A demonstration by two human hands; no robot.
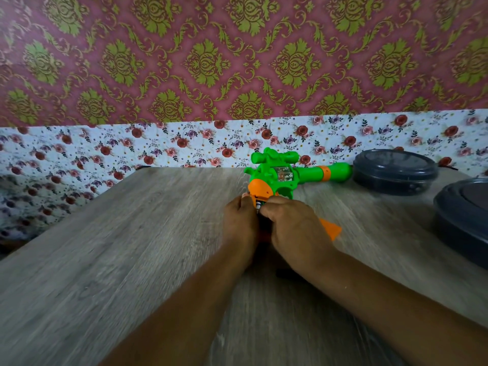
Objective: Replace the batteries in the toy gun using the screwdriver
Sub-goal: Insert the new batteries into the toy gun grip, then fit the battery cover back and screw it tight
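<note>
A green and orange toy gun (280, 175) lies on the wooden table (105, 247), barrel pointing right. Both hands close around its orange grip. My left hand (240, 220) wraps the grip from the left. My right hand (293, 228) presses at the grip from the right, where a small white and metal part, perhaps a battery end (258, 206), shows between the fingers. An orange piece (331, 229), maybe the battery cover, sticks out from under my right hand. A dark object (286, 273) lies under my right wrist, mostly hidden. No screwdriver is plainly visible.
Two dark round lidded containers stand at the right: one at the back (394, 171) near the barrel tip, another (464, 220) at the right edge. A flowered wall strip runs behind the table. The table's left edge slants away at the left.
</note>
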